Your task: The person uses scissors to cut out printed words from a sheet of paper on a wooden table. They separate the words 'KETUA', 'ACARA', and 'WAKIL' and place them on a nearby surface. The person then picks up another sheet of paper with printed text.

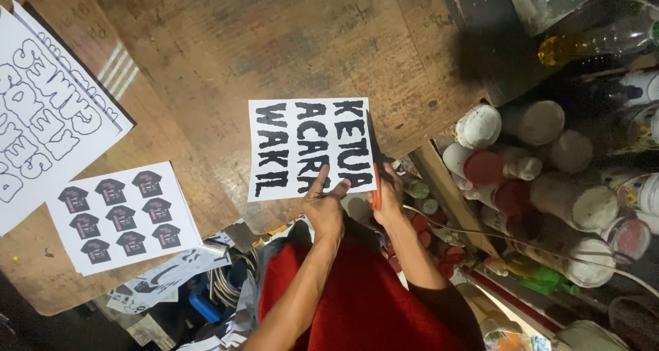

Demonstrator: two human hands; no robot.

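Observation:
A white sheet with bold black hand-drawn lettering (295, 134) lies at the near edge of a worn wooden table (274, 42). My left hand (324, 203) pinches the sheet's near edge, index finger stretched up over the paper. My right hand (386, 198) grips orange-handled scissors (375, 176) whose dark blades run up along the sheet's right edge. My red garment (357, 303) fills the bottom middle.
A sheet of small dark shirt pictures (120, 215) and a larger sheet with outlined lettering (41, 110) lie at left. Many paint cans and jars (542, 172) crowd the right. A bottle of yellow liquid (590, 43) lies at upper right. Paper scraps (171, 282) hang below the table.

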